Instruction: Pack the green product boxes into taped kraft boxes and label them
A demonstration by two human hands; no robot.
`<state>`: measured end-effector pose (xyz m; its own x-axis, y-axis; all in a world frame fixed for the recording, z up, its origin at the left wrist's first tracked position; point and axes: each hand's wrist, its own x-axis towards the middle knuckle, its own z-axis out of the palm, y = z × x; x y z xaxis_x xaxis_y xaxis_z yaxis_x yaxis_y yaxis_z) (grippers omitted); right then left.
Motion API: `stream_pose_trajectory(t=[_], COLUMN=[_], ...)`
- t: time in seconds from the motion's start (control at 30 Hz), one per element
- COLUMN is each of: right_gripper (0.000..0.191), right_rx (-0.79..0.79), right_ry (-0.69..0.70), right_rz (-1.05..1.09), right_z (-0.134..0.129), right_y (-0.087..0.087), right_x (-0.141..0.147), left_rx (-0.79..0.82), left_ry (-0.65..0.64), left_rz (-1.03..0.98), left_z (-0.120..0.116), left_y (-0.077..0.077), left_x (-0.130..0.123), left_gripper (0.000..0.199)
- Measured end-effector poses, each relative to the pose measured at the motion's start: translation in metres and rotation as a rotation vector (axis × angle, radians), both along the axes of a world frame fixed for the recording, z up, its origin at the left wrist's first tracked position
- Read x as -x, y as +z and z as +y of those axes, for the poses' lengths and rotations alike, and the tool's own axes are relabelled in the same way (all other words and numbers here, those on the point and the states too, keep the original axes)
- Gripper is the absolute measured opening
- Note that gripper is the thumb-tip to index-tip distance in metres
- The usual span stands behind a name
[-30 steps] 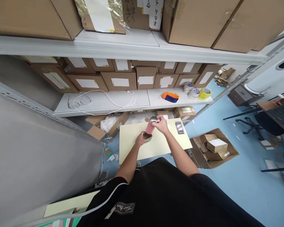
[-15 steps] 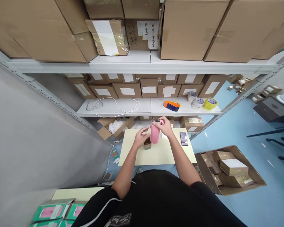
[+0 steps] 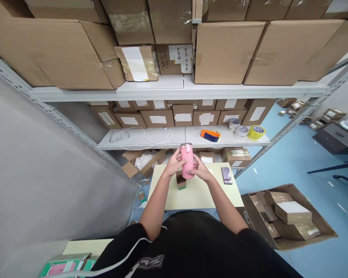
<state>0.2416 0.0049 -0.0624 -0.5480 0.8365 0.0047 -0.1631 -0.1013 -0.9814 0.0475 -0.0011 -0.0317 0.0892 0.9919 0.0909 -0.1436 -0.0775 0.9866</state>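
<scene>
A pink cup (image 3: 187, 161) with a dark rim at its top is held upright above the pale table (image 3: 200, 195). My left hand (image 3: 174, 163) grips its left side near the top. On its right side, lower down, my right hand (image 3: 199, 169) has its fingers closed against the cup. Just below and left of the cup, a small brown and green box (image 3: 181, 181) stands on the table. A phone (image 3: 226, 175) lies at the table's right end.
A shelf (image 3: 174, 139) behind the table holds a white cable, an orange and blue item, and tape rolls (image 3: 256, 132). An open carton (image 3: 145, 160) sits at the back left. At the right, a large carton (image 3: 330, 231) of boxes rests on the floor.
My left hand has closed on the cup. My right hand has moved from the cup's top down to its lower right side. The view has shifted slightly.
</scene>
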Motion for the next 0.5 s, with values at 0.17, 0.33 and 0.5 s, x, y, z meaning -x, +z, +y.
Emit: stream_pose_trajectory(t=[0.17, 0.33, 0.5], right_gripper=[0.131, 0.131, 0.141], right_rx=[-0.131, -0.069, -0.095], right_ry=[-0.254, -0.140, -0.250], right_rz=[-0.080, -0.040, -0.114], right_z=[-0.003, 0.000, -0.003], right_y=[0.003, 0.006, 0.004], right_x=[0.017, 0.018, 0.023], left_rx=[0.023, 0.047, 0.027], left_ry=[0.044, 0.035, 0.167], left_rz=[0.078, -0.013, 0.021], left_z=[0.011, 0.015, 0.016], left_y=[0.002, 0.001, -0.001], left_x=[-0.001, 0.002, 0.006], left_gripper=[0.110, 0.114, 0.136])
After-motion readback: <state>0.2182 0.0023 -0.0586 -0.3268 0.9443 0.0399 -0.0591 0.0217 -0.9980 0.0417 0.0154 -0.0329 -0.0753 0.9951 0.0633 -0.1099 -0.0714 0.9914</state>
